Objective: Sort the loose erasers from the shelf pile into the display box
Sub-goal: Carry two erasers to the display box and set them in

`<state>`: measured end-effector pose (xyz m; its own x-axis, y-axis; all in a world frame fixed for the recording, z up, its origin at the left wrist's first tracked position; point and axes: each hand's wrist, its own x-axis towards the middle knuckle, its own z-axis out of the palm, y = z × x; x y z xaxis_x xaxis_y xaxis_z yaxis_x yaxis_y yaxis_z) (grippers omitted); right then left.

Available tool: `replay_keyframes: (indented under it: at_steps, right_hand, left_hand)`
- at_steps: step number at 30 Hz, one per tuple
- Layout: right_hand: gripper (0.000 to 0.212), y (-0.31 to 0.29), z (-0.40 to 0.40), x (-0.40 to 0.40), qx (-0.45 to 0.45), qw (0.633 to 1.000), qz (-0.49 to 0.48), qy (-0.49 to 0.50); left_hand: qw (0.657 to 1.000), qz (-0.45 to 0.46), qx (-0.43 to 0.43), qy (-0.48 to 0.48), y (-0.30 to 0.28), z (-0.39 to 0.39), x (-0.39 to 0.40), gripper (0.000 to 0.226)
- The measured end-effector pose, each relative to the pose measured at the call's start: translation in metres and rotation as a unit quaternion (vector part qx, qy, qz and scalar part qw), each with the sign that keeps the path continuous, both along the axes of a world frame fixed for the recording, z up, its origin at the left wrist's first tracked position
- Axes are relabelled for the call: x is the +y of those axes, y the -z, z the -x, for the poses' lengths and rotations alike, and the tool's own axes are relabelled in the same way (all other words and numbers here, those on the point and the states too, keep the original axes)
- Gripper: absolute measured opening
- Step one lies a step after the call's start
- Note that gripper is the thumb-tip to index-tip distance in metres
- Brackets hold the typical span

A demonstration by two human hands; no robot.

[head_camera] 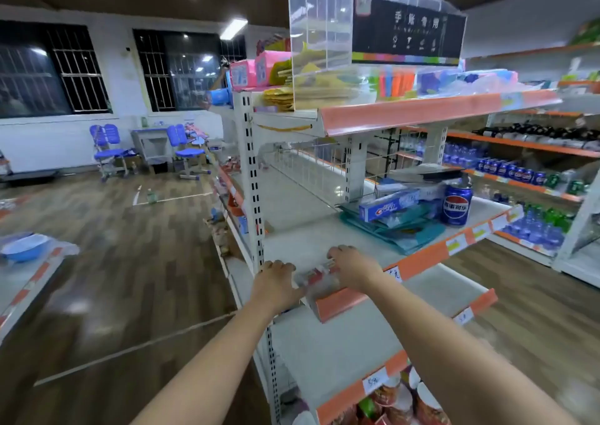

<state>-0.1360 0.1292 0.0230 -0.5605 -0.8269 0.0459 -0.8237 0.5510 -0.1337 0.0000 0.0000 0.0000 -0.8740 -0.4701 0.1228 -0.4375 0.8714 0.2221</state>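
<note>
both hands, left hand and right hand, grip blurred clear box at shelf front edge.

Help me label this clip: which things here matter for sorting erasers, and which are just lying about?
Job: small clear box with red contents, blurred; left hand and right hand either side of it.

Lying about: Pepsi can, toothpaste box, tall acrylic case.

The white shelf before me carried a small clear box at its front edge, a toothpaste carton and a Pepsi can farther right.
</note>
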Motion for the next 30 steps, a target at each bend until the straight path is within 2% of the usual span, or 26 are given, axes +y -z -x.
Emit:
replay_keyframes:
  at_steps: [5,10,14,17,23,30]
  right_hand:
    - [0.051,0.014,0.022,-0.008,0.011,1.000,-0.016,-0.007]
    - [0.041,0.026,0.038,-0.013,0.014,1.000,-0.009,-0.006]
    - [0.032,0.026,0.040,-0.018,-0.041,0.998,0.046,-0.014]
    - [0.028,0.025,0.025,-0.028,-0.104,0.987,0.118,-0.024]
    - [0.026,0.016,-0.027,-0.082,-0.150,0.965,0.187,-0.107]
    - [0.029,0.028,-0.096,-0.179,-0.141,0.956,0.214,-0.142]
  left_hand:
    - [0.999,-0.033,-0.001,0.009,0.015,0.017,-0.004,0.051]
    - [0.997,-0.054,0.051,0.009,0.022,0.025,-0.015,0.046]
    - [0.995,-0.063,0.080,0.020,0.027,0.018,-0.026,0.043]
    - [0.991,-0.080,0.110,0.012,0.025,0.002,-0.042,0.032]
    - [0.981,-0.097,0.162,-0.039,0.016,-0.062,-0.094,0.027]
    - [0.969,-0.090,0.192,-0.127,0.011,-0.136,-0.183,0.025]
